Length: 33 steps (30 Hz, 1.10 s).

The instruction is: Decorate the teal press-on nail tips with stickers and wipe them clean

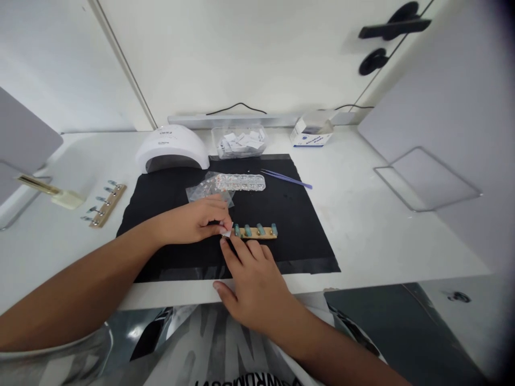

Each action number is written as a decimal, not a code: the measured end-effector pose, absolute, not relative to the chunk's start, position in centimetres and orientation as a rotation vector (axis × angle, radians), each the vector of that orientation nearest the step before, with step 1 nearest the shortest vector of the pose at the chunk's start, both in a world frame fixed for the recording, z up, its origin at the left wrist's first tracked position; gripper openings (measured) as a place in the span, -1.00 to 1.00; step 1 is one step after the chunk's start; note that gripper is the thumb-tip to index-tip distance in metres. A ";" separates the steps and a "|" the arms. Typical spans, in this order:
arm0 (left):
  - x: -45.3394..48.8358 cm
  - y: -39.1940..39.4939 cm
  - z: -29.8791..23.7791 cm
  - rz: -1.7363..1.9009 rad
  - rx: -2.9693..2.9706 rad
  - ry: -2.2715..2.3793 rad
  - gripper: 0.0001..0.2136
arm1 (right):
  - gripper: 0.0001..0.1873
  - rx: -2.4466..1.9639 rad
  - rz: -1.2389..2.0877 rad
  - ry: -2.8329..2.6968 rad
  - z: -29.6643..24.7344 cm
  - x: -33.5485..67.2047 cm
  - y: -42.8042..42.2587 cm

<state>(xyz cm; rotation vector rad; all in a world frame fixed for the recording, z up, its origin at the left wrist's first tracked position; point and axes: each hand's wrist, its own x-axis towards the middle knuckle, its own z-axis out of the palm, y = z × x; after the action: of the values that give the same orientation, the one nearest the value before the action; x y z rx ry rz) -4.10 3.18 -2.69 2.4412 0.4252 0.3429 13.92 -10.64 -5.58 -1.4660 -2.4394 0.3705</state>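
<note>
My left hand (pixel 203 221) is closed in a pinch on a small white pad (pixel 227 232), at the left end of a wooden nail stand (pixel 254 234). Several green press-on nails (pixel 260 229) stand upright in a row on that stand. My right hand (pixel 257 276) lies palm down in front of the stand, fingers spread, with its fingertips touching or almost touching the stand's near left edge. The thumb is held apart from the other fingers. My left fingers partly hide the leftmost nail.
A black mat (pixel 306 230) covers the middle of the white table (pixel 374 230). On it lie a rhinestone case (pixel 241 182), clear sachets (pixel 201 188) and purple tweezers (pixel 287 178). Around it are a nail lamp (pixel 173 142), pad tub (pixel 241 142), wipes box (pixel 311 134), second nail stand (pixel 108 206) and brush (pixel 52 192).
</note>
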 end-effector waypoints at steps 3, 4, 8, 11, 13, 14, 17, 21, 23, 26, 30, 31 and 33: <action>-4.1 3.1 -2.4 0.318 2.485 0.425 -0.86 | -0.31 -1.504 0.330 -2.462 -5.6 13.6 -10.6; -4.1 3.1 -2.3 0.310 2.499 0.429 -0.86 | -0.30 -1.514 0.317 -2.467 -5.6 13.6 -10.5; -3.9 2.8 -1.7 0.283 2.543 0.436 -0.85 | -0.29 -1.545 0.304 -2.464 -5.6 13.3 -10.3; -3.8 2.8 -1.6 0.272 2.567 0.429 -0.85 | -0.28 -1.550 0.303 -2.462 -5.6 13.3 -10.2; -3.7 2.9 -1.7 0.283 2.575 0.425 -0.84 | -0.27 -1.552 0.292 -2.459 -5.7 13.3 -10.2; -3.7 3.0 -1.8 0.297 2.577 0.429 -0.84 | -0.26 -1.552 0.283 -2.458 -5.7 13.3 -10.2; -3.8 3.3 -2.0 0.348 2.590 0.463 -0.82 | -0.25 -1.543 0.251 -2.463 -5.8 13.3 -10.2; -3.9 3.3 -1.9 0.346 2.592 0.460 -0.82 | -0.25 -1.529 0.230 -2.462 -5.8 13.3 -10.2; -3.8 3.1 -1.7 0.332 2.583 0.441 -0.82 | -0.27 -1.527 0.233 -2.466 -5.7 13.4 -10.2; -3.6 2.9 -1.5 0.297 2.575 0.418 -0.83 | -0.26 -1.534 0.242 -2.464 -5.6 13.4 -10.1; -3.6 2.8 -1.5 0.287 2.574 0.396 -0.84 | -0.24 -1.543 0.260 -2.457 -5.6 13.4 -10.1; -3.6 2.9 -1.5 0.293 2.571 0.397 -0.84 | -0.25 -1.539 0.259 -2.459 -5.6 13.4 -10.1; -3.7 3.0 -1.6 0.306 2.569 0.406 -0.84 | -0.27 -1.531 0.247 -2.464 -5.7 13.4 -10.1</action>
<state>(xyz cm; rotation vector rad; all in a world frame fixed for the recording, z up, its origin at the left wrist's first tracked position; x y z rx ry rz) -3.70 3.01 -1.63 2.5689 0.4063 0.3065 13.36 -10.12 -5.69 -1.5312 -2.4637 0.2469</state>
